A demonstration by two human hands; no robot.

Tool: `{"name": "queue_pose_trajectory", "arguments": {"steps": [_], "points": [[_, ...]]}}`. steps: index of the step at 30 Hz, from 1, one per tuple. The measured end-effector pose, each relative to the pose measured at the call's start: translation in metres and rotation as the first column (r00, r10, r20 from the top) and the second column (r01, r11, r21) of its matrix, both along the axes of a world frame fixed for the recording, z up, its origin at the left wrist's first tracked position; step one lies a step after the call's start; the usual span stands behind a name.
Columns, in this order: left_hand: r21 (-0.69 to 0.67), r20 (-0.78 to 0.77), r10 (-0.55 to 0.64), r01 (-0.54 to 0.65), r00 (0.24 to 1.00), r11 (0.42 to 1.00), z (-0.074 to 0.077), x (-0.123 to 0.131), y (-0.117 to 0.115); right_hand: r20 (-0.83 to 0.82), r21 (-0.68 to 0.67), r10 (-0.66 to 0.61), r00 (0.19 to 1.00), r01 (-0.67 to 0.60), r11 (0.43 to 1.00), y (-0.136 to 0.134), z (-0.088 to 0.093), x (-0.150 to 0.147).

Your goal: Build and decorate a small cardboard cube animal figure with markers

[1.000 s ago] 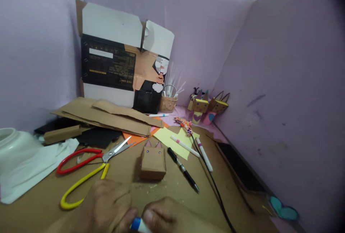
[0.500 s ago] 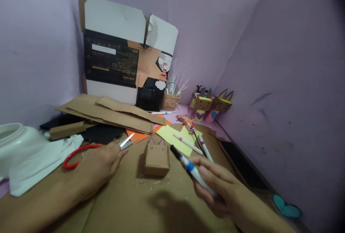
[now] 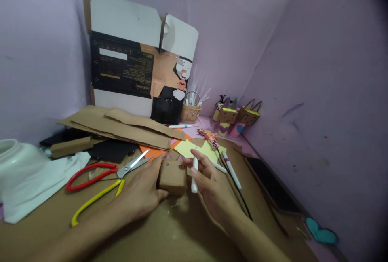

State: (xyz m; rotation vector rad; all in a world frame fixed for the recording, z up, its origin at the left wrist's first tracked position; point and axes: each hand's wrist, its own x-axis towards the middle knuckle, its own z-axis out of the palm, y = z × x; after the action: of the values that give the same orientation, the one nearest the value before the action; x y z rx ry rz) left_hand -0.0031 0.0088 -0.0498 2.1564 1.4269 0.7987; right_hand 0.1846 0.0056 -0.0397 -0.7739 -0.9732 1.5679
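Observation:
My left hand (image 3: 144,191) grips a small brown cardboard box (image 3: 173,175) from its left side, with the thumb at the near lower corner. Pointed ears stick up from the box, and two small eyes sit on its upper face. To the right of it, my right hand (image 3: 209,177) is closed around a white marker (image 3: 195,173), held almost upright close to the box. Red-handled scissors (image 3: 121,172) lie with blades parted, left of my left hand. Beneath them is a yellow-handled tool (image 3: 93,201), whose working end is hidden.
Behind are cardboard sheets (image 3: 121,128), yellow paper (image 3: 184,148) and a flattened printed carton (image 3: 124,68). A star-topped wand (image 3: 209,136) and a purple-banded marker (image 3: 232,169) lie right. Eared cardboard figures (image 3: 227,116) and a basket (image 3: 190,114) stand at the back. White jar (image 3: 18,165) at left.
My left hand has left the scissors and moved right onto the box. The right hand has moved left with a marker, now turned upright; the black tip seen before no longer shows.

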Motion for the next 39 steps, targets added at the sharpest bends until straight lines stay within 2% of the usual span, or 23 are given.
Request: {"name": "queue_pose_trajectory", "arguments": {"steps": [8, 11, 14, 17, 21, 23, 28, 31, 35, 39], "points": [[0.129, -0.187, 0.016, 0.008, 0.982, 0.992, 0.004, -0.007, 0.014, 0.116, 0.133, -0.095, 0.989, 0.079, 0.988, 0.004, -0.009, -0.004], [0.154, -0.131, 0.034, -0.014, 0.991, 0.988, 0.007, -0.001, 0.006, 0.107, 0.140, -0.102, 0.989, 0.086, 0.986, 0.002, -0.010, 0.001], [0.150, -0.032, 0.043, -0.038, 0.999, 0.988, 0.012, 0.008, -0.010, 0.020, 0.131, -0.124, 0.992, 0.121, 0.984, -0.002, -0.003, 0.014], [0.073, 0.039, 0.017, -0.019, 0.999, 0.997, 0.013, 0.016, -0.028, -0.071, 0.250, -0.153, 0.986, 0.167, 0.954, -0.005, 0.010, 0.030], [-0.011, 0.057, 0.007, -0.006, 0.998, 1.000, 0.009, 0.019, -0.038, -0.121, 0.399, -0.108, 0.987, 0.148, 0.905, -0.010, 0.021, 0.038], [-0.016, 0.057, 0.004, -0.003, 0.998, 1.000, 0.006, 0.018, -0.039, -0.092, 0.420, -0.114, 0.989, 0.142, 0.896, -0.014, 0.021, 0.036], [0.104, 0.045, -0.055, 0.050, 0.997, 0.993, 0.001, 0.018, -0.039, 0.099, 0.444, -0.303, 0.948, 0.230, 0.866, -0.027, 0.006, 0.025], [0.149, 0.035, -0.089, 0.083, 0.995, 0.985, 0.000, 0.019, -0.040, 0.112, 0.410, -0.294, 0.949, 0.225, 0.884, -0.032, -0.003, 0.017], [0.130, -0.004, -0.102, 0.101, 0.995, 0.986, 0.001, 0.021, -0.042, 0.148, 0.349, -0.261, 0.954, 0.197, 0.916, -0.037, -0.008, 0.004], [0.120, -0.022, -0.075, 0.077, 0.997, 0.990, 0.000, 0.022, -0.042, 0.279, 0.405, -0.302, 0.911, 0.173, 0.898, -0.042, -0.007, -0.003]]}}
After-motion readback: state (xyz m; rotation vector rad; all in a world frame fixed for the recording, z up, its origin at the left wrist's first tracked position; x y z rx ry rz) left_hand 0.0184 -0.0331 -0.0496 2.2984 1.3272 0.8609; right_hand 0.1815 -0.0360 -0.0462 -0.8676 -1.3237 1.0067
